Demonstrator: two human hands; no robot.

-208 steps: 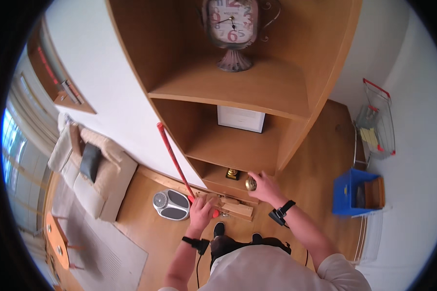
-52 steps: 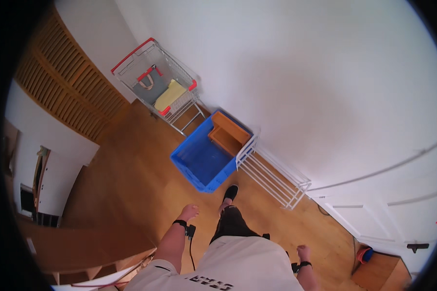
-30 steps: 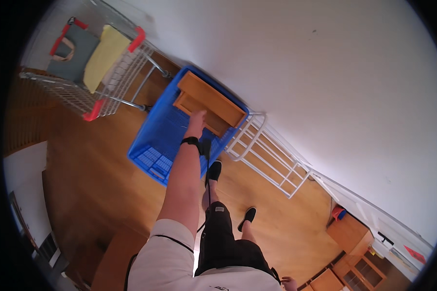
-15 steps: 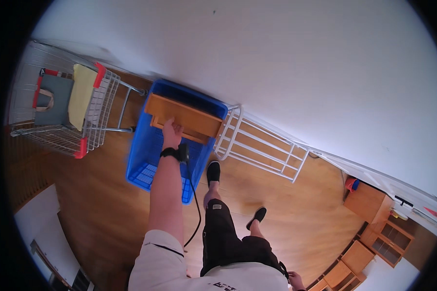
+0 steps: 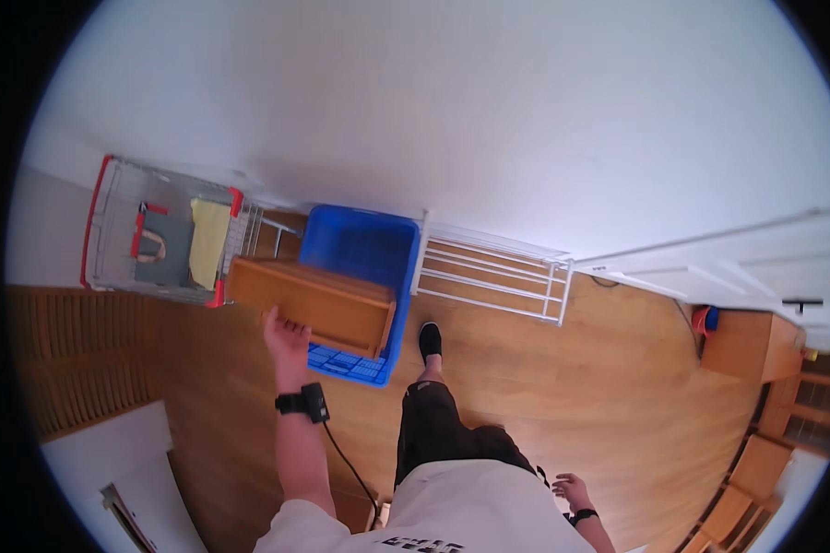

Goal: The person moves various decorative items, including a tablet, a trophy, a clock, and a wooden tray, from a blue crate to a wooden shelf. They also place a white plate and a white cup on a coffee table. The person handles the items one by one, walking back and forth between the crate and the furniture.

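My left hand point(image 5: 289, 339), with a black band and small device on its wrist, grips the near edge of an orange-brown wooden tray-like piece point(image 5: 327, 311) with raised edges. The piece lies slantwise over the blue plastic basket point(image 5: 355, 238), its left end past the basket's side. Whether it touches the rim I cannot tell. The basket's slatted near end shows below the piece. My right hand point(image 5: 572, 488) hangs at my right side, fingers apart and holding nothing.
Left of the basket stands a wire shopping cart point(image 5: 120, 226) holding a grey bag point(image 5: 168, 247) and a yellow sheet point(image 5: 208, 241). A white metal rack point(image 5: 493, 276) lies along the wall to the right. Wooden cabinets point(image 5: 752, 346) stand at the far right.
The wooden piece has come up from inside the basket and shifted left and nearer with my left hand. My view has shifted, and more of my right hand now shows.
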